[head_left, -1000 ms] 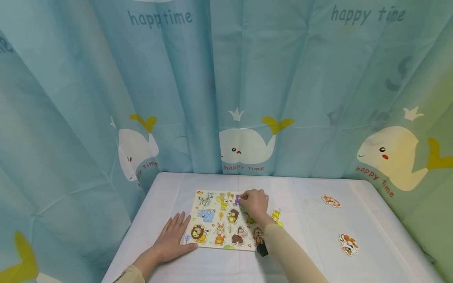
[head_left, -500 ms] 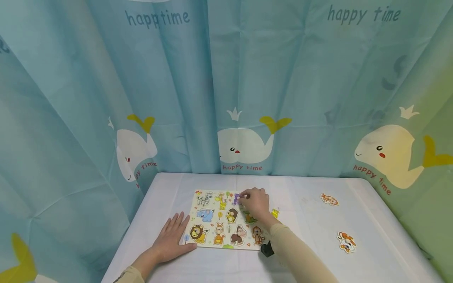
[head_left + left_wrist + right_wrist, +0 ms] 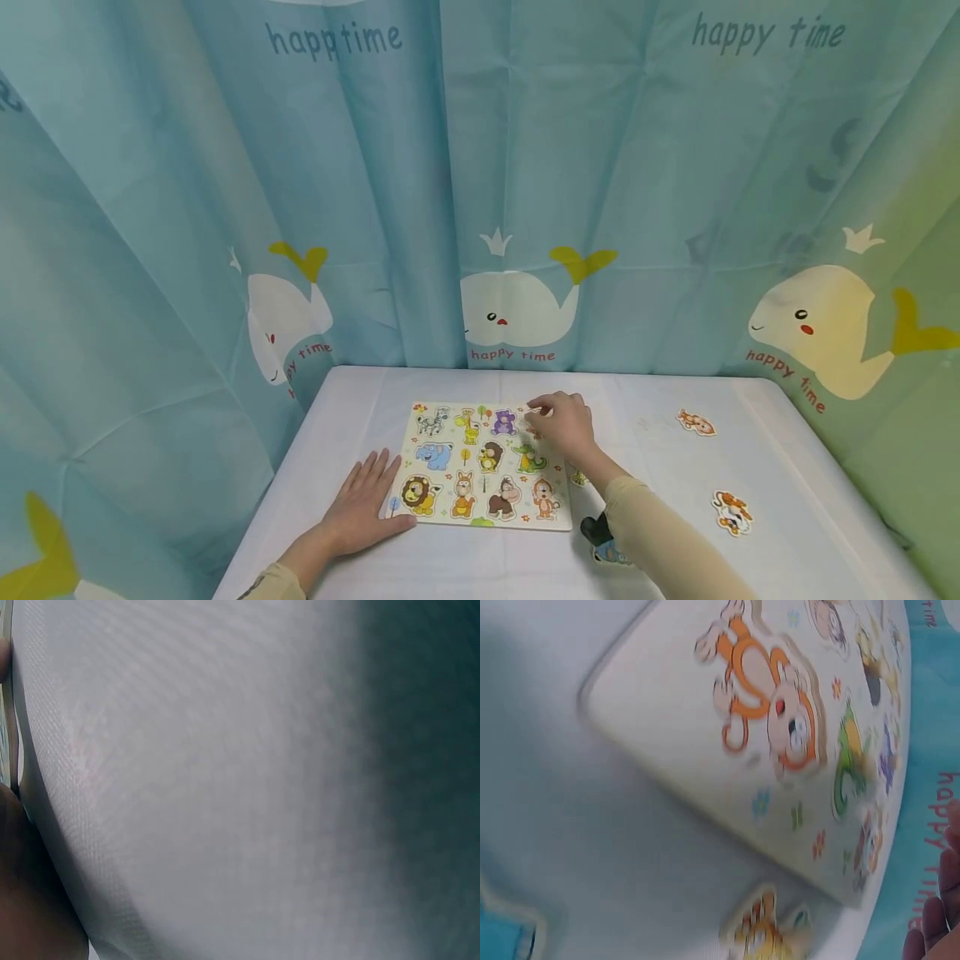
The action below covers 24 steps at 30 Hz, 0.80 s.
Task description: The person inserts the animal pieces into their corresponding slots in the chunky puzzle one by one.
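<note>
Clearly, the puzzle board point(image 3: 517, 524) lies flat on the white surface point(image 3: 420, 567), nearer the surface's left edge than its right and well back from neither hand. The right hand point(image 3: 566, 421) is over the board's far right corner, so the board is directly under and beside its grip. Thumb and index finger come close together there with the other fingers bent; whether they pinch anything I cannot tell (the right wrist view catches only part of the hand, at its right edge). Just left of those fingertips, along the board's far edge, is the purple animal figure point(image 3: 505, 422); the green crocodile figure point(image 3: 530, 458) lies nearer, in the next row.

The right forearm, in a beige sleeve point(image 3: 667, 542), slants in from the near side, back of the hand upward. The left hand point(image 3: 367, 504) rests with fingers spread and straight along the board's left edge, thumb across its near left corner, its grip holding nothing.

Beside the board's right edge lies a yellow piece point(image 3: 577, 477), partly hidden by the right arm. A blue piece point(image 3: 611, 552) shows by the sleeve. Toward the surface's right edge are an orange-and-white piece point(image 3: 732, 512) and, nearer the far right corner, a small orange piece point(image 3: 696, 422).
</note>
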Motion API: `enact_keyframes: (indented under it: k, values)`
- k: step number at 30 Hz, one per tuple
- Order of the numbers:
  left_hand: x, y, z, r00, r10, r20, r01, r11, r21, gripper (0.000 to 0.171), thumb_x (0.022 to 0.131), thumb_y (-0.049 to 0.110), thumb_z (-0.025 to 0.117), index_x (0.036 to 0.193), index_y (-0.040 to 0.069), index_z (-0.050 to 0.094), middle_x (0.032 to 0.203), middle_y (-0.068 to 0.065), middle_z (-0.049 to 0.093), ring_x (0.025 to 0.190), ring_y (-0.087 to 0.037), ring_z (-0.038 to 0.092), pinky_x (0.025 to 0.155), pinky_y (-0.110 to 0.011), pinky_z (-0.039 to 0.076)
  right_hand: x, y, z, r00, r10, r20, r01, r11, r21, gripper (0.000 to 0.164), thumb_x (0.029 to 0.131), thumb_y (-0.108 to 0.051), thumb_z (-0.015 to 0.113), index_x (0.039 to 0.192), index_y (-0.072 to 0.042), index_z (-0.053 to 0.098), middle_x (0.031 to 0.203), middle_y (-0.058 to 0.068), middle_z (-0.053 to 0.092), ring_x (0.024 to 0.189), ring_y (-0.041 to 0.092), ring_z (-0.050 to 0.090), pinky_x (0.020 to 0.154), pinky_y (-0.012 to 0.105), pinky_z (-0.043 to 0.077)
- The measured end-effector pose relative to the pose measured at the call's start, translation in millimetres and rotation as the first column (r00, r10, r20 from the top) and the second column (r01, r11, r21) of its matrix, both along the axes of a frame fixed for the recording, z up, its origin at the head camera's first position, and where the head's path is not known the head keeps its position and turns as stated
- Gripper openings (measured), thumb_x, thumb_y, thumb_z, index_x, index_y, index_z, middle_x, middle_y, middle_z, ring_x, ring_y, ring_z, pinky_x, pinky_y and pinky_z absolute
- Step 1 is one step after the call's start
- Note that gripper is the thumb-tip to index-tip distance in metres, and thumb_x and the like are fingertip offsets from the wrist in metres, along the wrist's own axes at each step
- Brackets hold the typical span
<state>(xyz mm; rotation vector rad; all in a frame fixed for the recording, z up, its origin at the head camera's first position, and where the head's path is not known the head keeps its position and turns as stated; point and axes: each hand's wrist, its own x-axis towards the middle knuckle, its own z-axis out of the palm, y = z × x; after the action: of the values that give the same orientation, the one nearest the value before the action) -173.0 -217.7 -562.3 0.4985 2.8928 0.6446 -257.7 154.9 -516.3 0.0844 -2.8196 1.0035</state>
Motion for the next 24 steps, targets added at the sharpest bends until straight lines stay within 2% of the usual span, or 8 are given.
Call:
enact_keyframes:
  k: [8,15,24]
  values:
    - [1.4,1,7.0,0.999,-0.004,0.032,0.004,1.0,-0.009,0.106,0.086,0.07,0.064,0.161,0.003,0.029,0.168,-0.021,0.018,0.155,-0.04,0.009,0.124,-0.057,0.004,6.5,22,9.9,1.0,-0.014,0.027,0.015,1.0,-0.01,0.026,0.092,-0.029,0.077,0.114,-0.015,0.079,0.093,0.0,0.065,0.102,0.027,0.05,0.09,0.052,0.038]
    - [3.1,1,6.2,1.0,-0.008,0.0,0.008,1.0,0.015,0.105,0.085,0.067,0.068,0.159,0.0,0.032,0.166,-0.024,0.021,0.154,-0.044,0.013,0.124,-0.059,0.007,12.0,39,9.0,1.0,-0.016,0.027,0.016,1.0,-0.003,0.024,0.092,-0.026,0.077,0.113,-0.013,0.079,0.098,0.002,0.068,0.105,0.029,0.052,0.09,0.053,0.04]
    - [0.9,1,6.7,1.0,-0.005,0.02,0.005,1.0,-0.005,0.106,0.085,0.068,0.067,0.16,0.001,0.031,0.167,-0.024,0.02,0.154,-0.043,0.012,0.124,-0.059,0.006,22.2,52,9.2,0.999,-0.003,0.044,0.004,1.0,-0.006,0.022,0.09,-0.023,0.079,0.11,-0.012,0.08,0.1,0.003,0.069,0.102,0.028,0.053,0.082,0.045,0.044]
